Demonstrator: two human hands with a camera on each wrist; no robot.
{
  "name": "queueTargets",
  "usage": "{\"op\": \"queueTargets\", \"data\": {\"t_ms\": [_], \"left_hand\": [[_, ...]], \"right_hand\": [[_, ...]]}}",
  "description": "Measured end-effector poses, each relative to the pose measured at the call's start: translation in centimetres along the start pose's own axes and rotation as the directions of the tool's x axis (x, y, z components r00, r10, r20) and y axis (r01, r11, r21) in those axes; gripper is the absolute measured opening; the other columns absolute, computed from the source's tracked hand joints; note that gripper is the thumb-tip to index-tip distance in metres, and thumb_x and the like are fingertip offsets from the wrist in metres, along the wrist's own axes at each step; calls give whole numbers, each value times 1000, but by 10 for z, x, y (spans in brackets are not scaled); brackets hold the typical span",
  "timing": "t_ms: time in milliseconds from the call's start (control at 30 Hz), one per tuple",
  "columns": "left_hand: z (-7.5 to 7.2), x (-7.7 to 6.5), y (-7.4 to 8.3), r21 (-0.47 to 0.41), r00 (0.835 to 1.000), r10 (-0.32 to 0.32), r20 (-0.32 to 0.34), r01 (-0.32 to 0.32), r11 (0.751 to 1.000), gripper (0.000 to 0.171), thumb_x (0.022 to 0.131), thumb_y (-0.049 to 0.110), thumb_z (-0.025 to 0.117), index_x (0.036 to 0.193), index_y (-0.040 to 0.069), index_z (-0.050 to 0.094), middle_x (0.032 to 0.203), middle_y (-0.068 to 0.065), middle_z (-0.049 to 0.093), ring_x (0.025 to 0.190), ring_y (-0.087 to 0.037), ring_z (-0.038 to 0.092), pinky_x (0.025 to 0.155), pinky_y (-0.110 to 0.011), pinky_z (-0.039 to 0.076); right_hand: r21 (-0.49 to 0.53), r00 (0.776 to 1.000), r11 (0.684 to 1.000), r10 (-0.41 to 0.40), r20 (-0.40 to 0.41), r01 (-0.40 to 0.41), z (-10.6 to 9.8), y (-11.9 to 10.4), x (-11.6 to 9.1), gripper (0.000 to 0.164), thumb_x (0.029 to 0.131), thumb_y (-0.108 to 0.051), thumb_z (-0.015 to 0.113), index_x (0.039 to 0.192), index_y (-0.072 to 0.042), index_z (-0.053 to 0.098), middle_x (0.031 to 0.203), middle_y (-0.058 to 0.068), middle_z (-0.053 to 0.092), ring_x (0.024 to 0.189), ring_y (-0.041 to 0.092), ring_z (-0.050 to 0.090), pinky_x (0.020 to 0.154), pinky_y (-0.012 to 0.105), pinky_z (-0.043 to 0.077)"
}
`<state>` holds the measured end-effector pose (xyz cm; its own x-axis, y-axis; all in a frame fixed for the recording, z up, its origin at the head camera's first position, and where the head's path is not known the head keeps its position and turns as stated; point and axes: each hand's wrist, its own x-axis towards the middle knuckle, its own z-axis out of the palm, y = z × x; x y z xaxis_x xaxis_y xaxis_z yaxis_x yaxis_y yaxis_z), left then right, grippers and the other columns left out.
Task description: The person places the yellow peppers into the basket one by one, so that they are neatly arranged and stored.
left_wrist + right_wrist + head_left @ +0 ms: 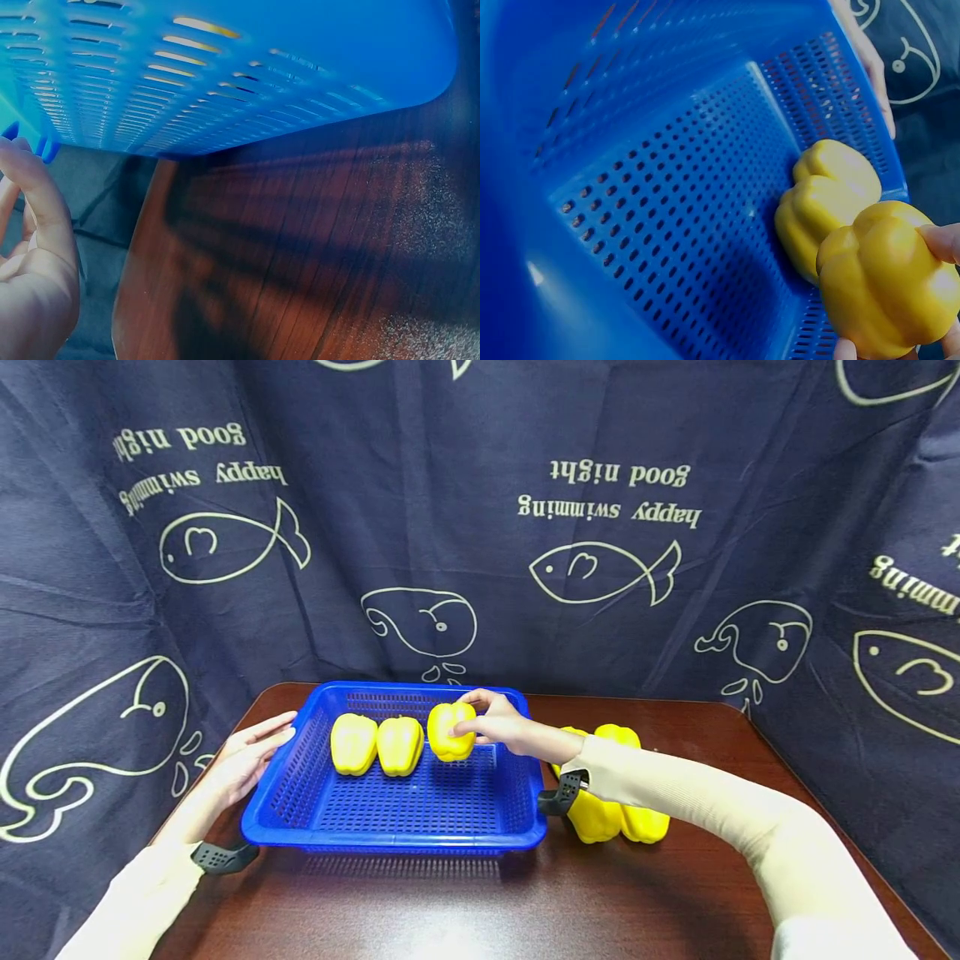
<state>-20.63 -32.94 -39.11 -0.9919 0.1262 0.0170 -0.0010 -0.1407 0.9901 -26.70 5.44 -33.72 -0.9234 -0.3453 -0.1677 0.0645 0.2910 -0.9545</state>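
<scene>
A blue plastic basket (408, 841) with slotted walls stands on the table. Inside, at its left, two yellow bell peppers (354, 744) (400, 747) sit side by side. My right hand (501, 723) holds a third yellow bell pepper (450, 732) over the basket, just right of that pair. Thumb and fingers pinch its sides, as the right wrist view also shows for this held pepper (889, 281). With fingers extended, my left hand (243, 758) touches the basket's left rim from outside; in the left wrist view its fingertips meet the blue rim (49, 148).
Several more yellow bell peppers (596, 817) lie on the brown table (360, 910) right of the basket, partly hidden behind my right forearm. A dark blue curtain (480, 527) with fish and whale drawings hangs around the table's back and sides.
</scene>
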Motion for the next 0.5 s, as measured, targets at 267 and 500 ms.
{"op": "queueTargets", "data": {"t_ms": [267,500], "left_hand": [[-1,0,-1,-8,1000,15,18,-15,1000,32,99,10,52,126,26,60,105,17,68,90,-4,68,74,-21,56],[-2,0,-1,-9,999,27,26,-27,1000,35,99,11,52,133,21,55,106,18,67,92,-3,67,74,-21,56]], "right_hand": [[-17,1000,1000,21,-3,-21,6,5,8,47,73,-7,76,117,-7,56,111,10,57,90,20,63,86,45,56],[-19,998,998,55,-8,-55,11,8,19,49,72,-9,77,117,-8,57,109,7,60,89,19,62,79,38,58]]}}
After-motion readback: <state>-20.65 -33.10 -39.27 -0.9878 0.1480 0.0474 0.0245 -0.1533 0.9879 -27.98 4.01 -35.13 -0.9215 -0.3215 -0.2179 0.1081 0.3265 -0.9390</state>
